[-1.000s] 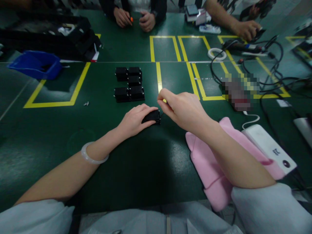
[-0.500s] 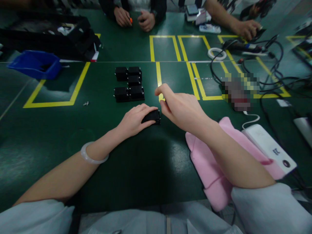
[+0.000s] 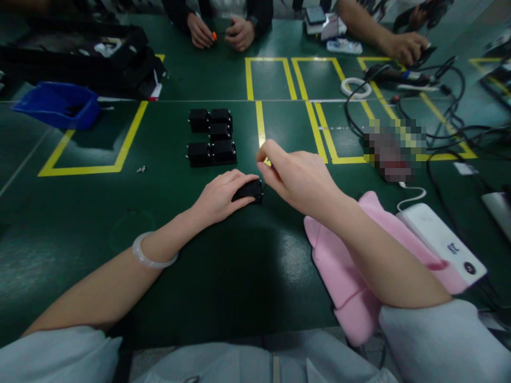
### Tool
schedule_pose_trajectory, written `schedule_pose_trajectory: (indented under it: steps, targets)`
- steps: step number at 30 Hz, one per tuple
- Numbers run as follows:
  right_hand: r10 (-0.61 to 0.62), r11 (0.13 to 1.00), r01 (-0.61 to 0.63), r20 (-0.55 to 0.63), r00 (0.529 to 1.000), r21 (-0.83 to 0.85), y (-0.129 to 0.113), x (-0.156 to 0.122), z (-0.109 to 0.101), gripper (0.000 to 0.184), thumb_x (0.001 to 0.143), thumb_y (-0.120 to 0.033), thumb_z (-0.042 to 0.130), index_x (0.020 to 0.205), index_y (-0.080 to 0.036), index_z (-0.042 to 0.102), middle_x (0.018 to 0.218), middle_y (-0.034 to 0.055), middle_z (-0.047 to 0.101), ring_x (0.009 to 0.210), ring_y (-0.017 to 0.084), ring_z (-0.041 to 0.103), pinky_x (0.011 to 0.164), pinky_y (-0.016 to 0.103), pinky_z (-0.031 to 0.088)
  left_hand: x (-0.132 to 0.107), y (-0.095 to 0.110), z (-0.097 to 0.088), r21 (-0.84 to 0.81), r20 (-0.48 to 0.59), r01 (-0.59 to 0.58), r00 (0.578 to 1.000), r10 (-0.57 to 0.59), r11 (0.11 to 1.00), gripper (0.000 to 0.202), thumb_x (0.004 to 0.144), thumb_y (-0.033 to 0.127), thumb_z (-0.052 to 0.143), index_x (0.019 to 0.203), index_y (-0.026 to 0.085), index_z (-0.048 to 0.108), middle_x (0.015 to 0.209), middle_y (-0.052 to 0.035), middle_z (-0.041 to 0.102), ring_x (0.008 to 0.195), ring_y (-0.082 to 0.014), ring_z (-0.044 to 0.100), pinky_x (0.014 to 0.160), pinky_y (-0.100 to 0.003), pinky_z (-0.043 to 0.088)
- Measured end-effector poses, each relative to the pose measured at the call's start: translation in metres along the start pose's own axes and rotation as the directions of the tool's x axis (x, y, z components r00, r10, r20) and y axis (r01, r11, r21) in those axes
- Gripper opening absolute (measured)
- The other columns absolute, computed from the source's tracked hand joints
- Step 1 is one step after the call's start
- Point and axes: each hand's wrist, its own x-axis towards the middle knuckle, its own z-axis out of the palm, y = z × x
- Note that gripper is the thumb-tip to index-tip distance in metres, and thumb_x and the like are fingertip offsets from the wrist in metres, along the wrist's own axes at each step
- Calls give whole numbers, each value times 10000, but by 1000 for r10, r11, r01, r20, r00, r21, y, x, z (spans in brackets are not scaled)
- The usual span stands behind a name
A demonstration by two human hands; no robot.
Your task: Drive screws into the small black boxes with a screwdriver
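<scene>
My left hand (image 3: 217,198) lies closed around a small black box-shaped part (image 3: 252,188) on the green table, thumb on the near side and fingers over the far side. Bright metal bits show at the part's right end. Just right of that end, my right hand (image 3: 305,175) hovers with thumb and index finger pinched together. Anything between those fingertips is too small or hidden to make out. Beyond my left hand sit several similar black parts (image 3: 198,153) in rows, with small metal points at their ends. A few tiny metal pieces, perhaps screws (image 3: 141,169), lie to the left.
A blue bin (image 3: 59,109) and black trays (image 3: 120,58) stand at left. A pink cloth item (image 3: 343,266) and a white power bank (image 3: 443,242) lie by my right forearm. Cables (image 3: 451,106) and a tape roll (image 3: 355,88) are at right. Co-workers' hands (image 3: 239,33) show across the table.
My right thumb and index finger have come together from a small gap, and the hand has shifted very slightly right. My left hand and the black part stay put.
</scene>
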Motion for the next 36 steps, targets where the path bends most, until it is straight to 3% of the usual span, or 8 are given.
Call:
schedule_pose_trajectory:
  steps: [3,9,14,20,25,31,36]
  targets:
    - [0,999,0,-5,1000,-45,1,0,0,356,995,-370,262,1082,-189,557,732,18,652,618,125,556,569,246,230,0,0,0,-1,-2,-1,1000,1,1000,442,931,410,519,1318,197,497,1163,-103,583,1057,-272,564,908,-430,475]
    - [-2,1000,2,-4,1000,6,0,-1,1,346,985,-287,265,1225,-181,491,762,20,672,644,129,573,569,241,229,0,1,-1,-9,-3,4,1000,-4,1000,435,933,408,514,1305,183,513,1144,-110,589,1036,-271,571,892,-421,478]
    - [5,999,-4,17,1000,-38,0,-1,-2,343,992,-369,279,1102,-192,552,764,30,676,650,136,580,589,248,249,0,0,0,-5,-4,4,1000,-4,1000,436,934,412,518,1314,199,502,1178,-105,582,1073,-274,563,927,-432,469]
    - [4,1000,-4,18,1000,13,-1,0,0,341,978,-273,273,1231,-182,483,776,23,674,661,129,583,580,238,253,0,0,0,-3,-6,3,1000,-3,1000,439,939,432,504,1311,199,507,1141,-103,589,1046,-272,574,902,-427,478]
    - [-9,999,10,14,1000,-40,-1,-1,-2,338,993,-353,272,1109,-193,546,744,20,661,629,128,566,566,247,223,0,-1,1,-2,-8,-4,1000,4,1000,453,936,426,516,1322,189,500,1176,-104,583,1069,-275,567,918,-428,475]
    - [-11,1000,11,-9,1000,13,0,-1,2,346,973,-271,284,1249,-186,474,751,7,660,631,124,567,554,243,216,0,0,0,-9,-9,-1,1000,0,1000,444,936,428,514,1313,193,509,1133,-102,588,1048,-274,571,904,-428,479]
    - [-23,999,23,1,1000,-23,-1,-1,0,345,995,-366,274,1120,-192,545,746,19,665,632,128,571,567,251,219,0,-2,2,5,-14,-12,1000,12,1000,459,937,418,517,1333,187,489,1175,-105,583,1070,-272,568,919,-422,478]
